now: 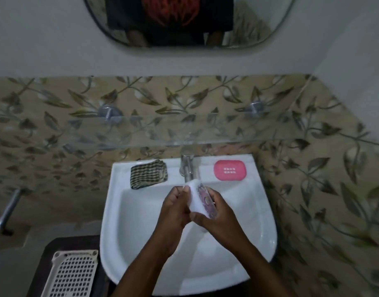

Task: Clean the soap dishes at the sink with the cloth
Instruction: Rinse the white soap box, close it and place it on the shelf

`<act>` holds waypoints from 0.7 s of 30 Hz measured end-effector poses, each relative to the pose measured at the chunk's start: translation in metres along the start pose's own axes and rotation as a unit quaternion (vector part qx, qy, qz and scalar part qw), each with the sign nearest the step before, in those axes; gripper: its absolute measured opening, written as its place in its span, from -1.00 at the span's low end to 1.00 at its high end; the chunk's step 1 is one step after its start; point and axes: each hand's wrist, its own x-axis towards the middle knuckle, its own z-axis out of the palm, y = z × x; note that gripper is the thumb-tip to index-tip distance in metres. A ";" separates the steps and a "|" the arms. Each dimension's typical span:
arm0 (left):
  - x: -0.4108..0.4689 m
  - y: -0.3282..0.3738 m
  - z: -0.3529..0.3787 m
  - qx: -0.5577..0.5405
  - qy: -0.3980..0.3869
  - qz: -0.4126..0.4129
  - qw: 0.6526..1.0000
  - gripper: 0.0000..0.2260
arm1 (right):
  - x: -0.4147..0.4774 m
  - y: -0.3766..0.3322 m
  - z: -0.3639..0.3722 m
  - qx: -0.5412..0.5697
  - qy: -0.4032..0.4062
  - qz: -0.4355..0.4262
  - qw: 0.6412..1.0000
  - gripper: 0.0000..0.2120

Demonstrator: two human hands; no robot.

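Over the white sink (141,232) I hold a white soap dish (198,200) with a purple patterned inside, tilted on its edge just below the tap (187,168). My left hand (173,213) grips its left side and my right hand (216,215) wraps around its right side and bottom. A checked green and white cloth (148,173) lies folded on the sink's back rim at the left, apart from both hands. A pink soap dish (230,169) rests flat on the back rim at the right.
A glass shelf (184,133) on two metal brackets juts out above the sink. A mirror (184,20) hangs higher up. A metal pipe (7,211) sticks out of the left wall. A cream perforated crate lid (73,273) lies on a dark surface at lower left.
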 end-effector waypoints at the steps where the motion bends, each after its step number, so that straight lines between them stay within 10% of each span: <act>1: 0.005 -0.001 0.010 0.034 -0.015 -0.005 0.999 -0.63 | -0.005 0.005 -0.011 0.002 0.021 0.009 1.000 -0.33; 7: 0.078 -0.030 0.052 0.286 -0.016 0.039 0.957 -0.72 | -0.022 0.049 -0.068 0.138 0.131 0.099 0.977 -0.37; 21: 0.235 -0.079 0.085 0.760 -0.088 0.184 0.617 -0.09 | -0.014 0.095 -0.104 0.269 0.191 0.108 0.938 -0.34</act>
